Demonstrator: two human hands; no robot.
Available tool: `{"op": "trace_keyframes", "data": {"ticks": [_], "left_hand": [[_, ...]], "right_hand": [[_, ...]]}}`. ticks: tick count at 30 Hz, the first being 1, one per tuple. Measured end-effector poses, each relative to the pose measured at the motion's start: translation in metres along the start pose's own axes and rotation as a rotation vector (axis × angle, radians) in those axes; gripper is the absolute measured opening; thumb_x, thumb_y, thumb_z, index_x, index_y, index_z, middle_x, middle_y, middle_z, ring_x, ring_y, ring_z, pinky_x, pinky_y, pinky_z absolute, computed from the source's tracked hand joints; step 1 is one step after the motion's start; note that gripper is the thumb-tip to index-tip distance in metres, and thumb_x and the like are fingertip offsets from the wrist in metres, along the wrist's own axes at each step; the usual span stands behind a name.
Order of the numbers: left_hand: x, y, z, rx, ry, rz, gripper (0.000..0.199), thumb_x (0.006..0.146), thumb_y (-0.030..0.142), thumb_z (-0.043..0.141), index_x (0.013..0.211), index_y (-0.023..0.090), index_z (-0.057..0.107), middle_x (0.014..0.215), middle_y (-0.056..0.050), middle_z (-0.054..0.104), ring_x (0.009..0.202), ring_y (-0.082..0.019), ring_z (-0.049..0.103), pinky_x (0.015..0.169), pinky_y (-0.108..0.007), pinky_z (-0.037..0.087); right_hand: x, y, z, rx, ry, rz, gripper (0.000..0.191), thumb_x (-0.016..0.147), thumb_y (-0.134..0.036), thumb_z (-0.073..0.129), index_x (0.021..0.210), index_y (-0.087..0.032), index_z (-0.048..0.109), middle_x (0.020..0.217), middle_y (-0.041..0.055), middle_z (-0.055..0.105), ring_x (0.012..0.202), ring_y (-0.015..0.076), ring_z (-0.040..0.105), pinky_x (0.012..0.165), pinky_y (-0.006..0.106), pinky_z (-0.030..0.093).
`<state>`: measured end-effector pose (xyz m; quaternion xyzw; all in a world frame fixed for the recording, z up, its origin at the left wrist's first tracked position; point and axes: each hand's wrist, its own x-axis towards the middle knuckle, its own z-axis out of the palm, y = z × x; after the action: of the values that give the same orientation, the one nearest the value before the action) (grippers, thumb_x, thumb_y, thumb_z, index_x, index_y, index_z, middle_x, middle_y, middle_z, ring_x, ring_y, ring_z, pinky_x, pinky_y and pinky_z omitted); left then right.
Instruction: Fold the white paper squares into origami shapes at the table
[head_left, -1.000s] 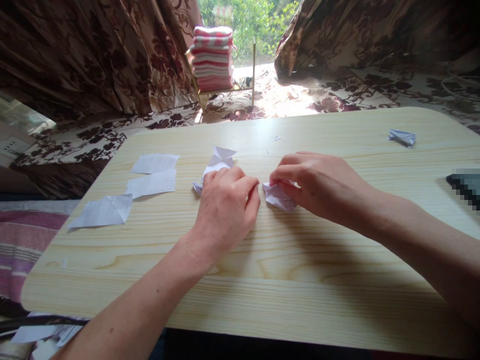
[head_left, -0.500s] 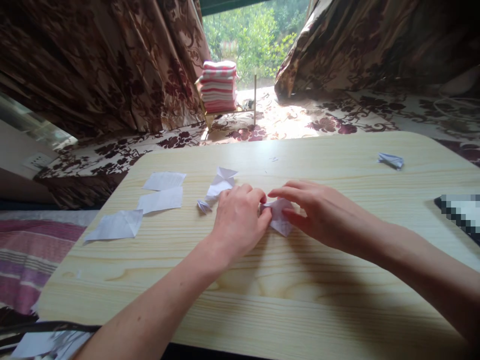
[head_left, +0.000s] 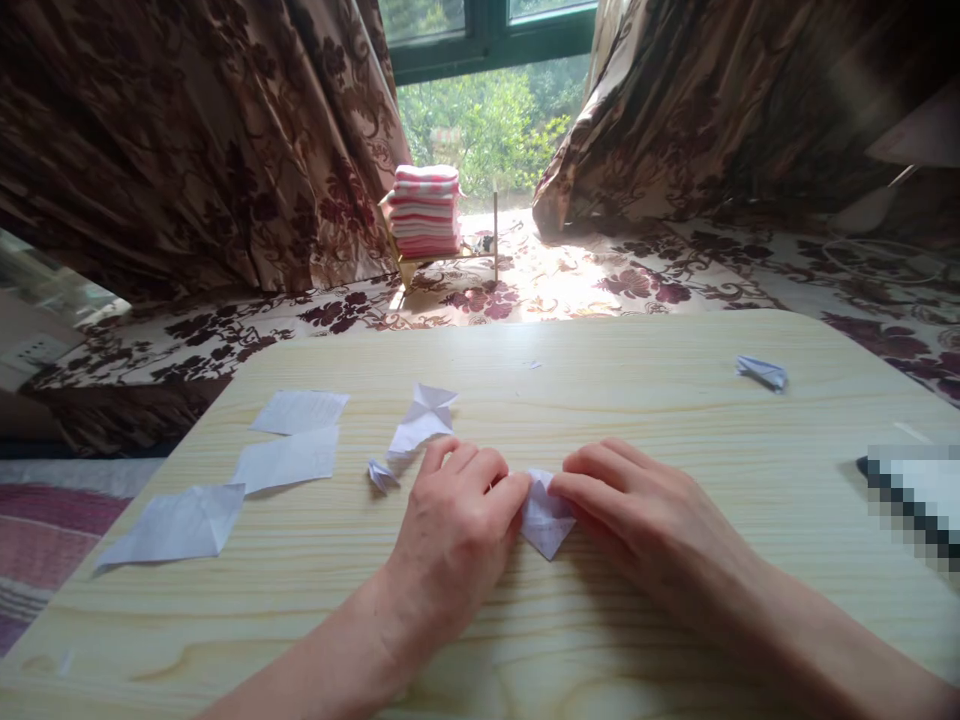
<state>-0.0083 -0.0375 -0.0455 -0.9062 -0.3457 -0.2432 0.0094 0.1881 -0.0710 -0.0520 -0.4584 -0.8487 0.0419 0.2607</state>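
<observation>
A small folded piece of white paper (head_left: 547, 522) lies on the table between my hands, one pointed corner toward me. My left hand (head_left: 469, 515) grips its left edge, the thumb pressed along it and the fingers curled. On the opposite edge, my right hand (head_left: 630, 500) pinches the paper with its fingers held together; the thumb is mostly hidden beneath. Just beyond my left hand lies a creased paper piece (head_left: 424, 418) with pointed flaps, and beside it a tiny folded paper (head_left: 382, 476).
Three paper sheets, among them a creased one (head_left: 176, 525), lie on the left of the wooden table (head_left: 300, 620). A folded paper piece (head_left: 761, 373) is at the far right, with a blurred-out dark-edged device (head_left: 911, 500) nearer. Folded pink-and-white cloths (head_left: 426, 212) stand on a small rack behind.
The view has tilted up, so the table sits lower. My right hand's fingers have closed from a spread pose onto the paper's right edge. My left hand still holds the left side.
</observation>
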Motion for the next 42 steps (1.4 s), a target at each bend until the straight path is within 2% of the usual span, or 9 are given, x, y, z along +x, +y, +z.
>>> {"op": "trace_keyframes", "data": {"ticks": [10,16,21,24,29,31,36,39,42], "left_hand": [[0.0,0.003,0.001,-0.123,0.056,-0.025,0.019,0.088,0.008,0.052,0.088,0.015,0.07,0.069,-0.003,0.063,0.066,-0.017,0.054,0.069,-0.036,0.045],[-0.003,0.001,0.0,-0.261,0.067,-0.244,0.03,0.08,0.011,0.061,0.109,0.016,0.064,0.091,-0.006,0.067,0.087,-0.021,0.059,0.08,-0.039,0.048],[0.007,0.001,-0.002,-0.28,-0.061,-0.34,0.021,0.088,0.017,0.053,0.08,0.019,0.072,0.078,-0.004,0.062,0.077,-0.019,0.057,0.077,-0.038,0.044],[0.022,0.003,-0.01,-0.485,-0.013,-0.514,0.022,0.086,0.02,0.054,0.074,0.017,0.072,0.075,-0.004,0.062,0.074,-0.017,0.056,0.073,-0.033,0.042],[0.054,0.005,-0.035,-0.954,0.087,-0.679,0.027,0.084,0.036,0.057,0.084,0.012,0.07,0.077,-0.006,0.065,0.073,-0.017,0.056,0.069,-0.029,0.043],[0.061,0.005,-0.043,-1.09,0.035,-0.634,0.03,0.079,0.039,0.064,0.088,0.011,0.07,0.076,-0.005,0.066,0.072,-0.016,0.056,0.069,-0.028,0.043],[0.06,0.003,-0.051,-1.196,-0.039,-0.646,0.027,0.074,0.036,0.069,0.068,0.01,0.07,0.06,-0.003,0.06,0.062,-0.012,0.048,0.063,-0.026,0.037],[0.052,0.003,-0.049,-1.208,0.001,-0.706,0.031,0.077,0.039,0.067,0.066,0.01,0.072,0.064,-0.005,0.063,0.065,-0.013,0.05,0.067,-0.028,0.039],[0.046,0.003,-0.047,-1.26,0.037,-0.761,0.033,0.078,0.041,0.068,0.068,0.011,0.073,0.068,-0.006,0.064,0.067,-0.014,0.051,0.071,-0.029,0.04]], "right_hand": [[-0.002,0.0,-0.001,0.048,-0.054,0.028,0.021,0.092,-0.009,0.045,0.089,-0.019,0.062,0.088,0.0081,0.063,0.075,0.0197,0.055,0.062,0.033,0.046],[0.002,0.004,-0.004,0.257,0.097,0.143,0.02,0.092,-0.01,0.045,0.102,-0.022,0.058,0.092,0.0077,0.064,0.081,0.0181,0.06,0.068,0.03,0.051],[0.007,0.006,-0.006,0.46,-0.023,0.331,0.018,0.089,-0.025,0.054,0.103,-0.021,0.064,0.099,0.0089,0.064,0.077,0.0175,0.062,0.063,0.028,0.051],[0.016,0.006,-0.007,0.679,-0.044,0.461,0.018,0.081,-0.034,0.064,0.09,-0.02,0.069,0.087,0.0049,0.064,0.069,0.0156,0.056,0.055,0.025,0.043],[0.043,0.006,-0.021,0.888,0.086,0.536,0.04,0.079,-0.054,0.061,0.067,-0.016,0.063,0.056,-0.0012,0.052,0.053,0.0115,0.043,0.05,0.025,0.035],[0.054,0.004,-0.031,0.91,0.149,0.528,0.043,0.077,-0.058,0.062,0.066,-0.016,0.061,0.055,-0.0023,0.049,0.052,0.0103,0.039,0.049,0.025,0.032],[0.064,-0.005,-0.048,0.961,0.199,0.488,0.049,0.082,-0.061,0.054,0.067,-0.015,0.063,0.061,0.0024,0.057,0.057,0.0118,0.045,0.052,0.026,0.037],[0.054,-0.011,-0.043,0.901,0.325,0.498,0.04,0.085,-0.056,0.055,0.083,-0.017,0.065,0.07,0.0023,0.061,0.064,0.0135,0.051,0.058,0.027,0.043],[0.041,-0.017,-0.03,0.636,0.514,0.404,0.022,0.084,-0.04,0.063,0.093,-0.02,0.064,0.075,0.0008,0.061,0.065,0.0131,0.056,0.061,0.027,0.047]]}}
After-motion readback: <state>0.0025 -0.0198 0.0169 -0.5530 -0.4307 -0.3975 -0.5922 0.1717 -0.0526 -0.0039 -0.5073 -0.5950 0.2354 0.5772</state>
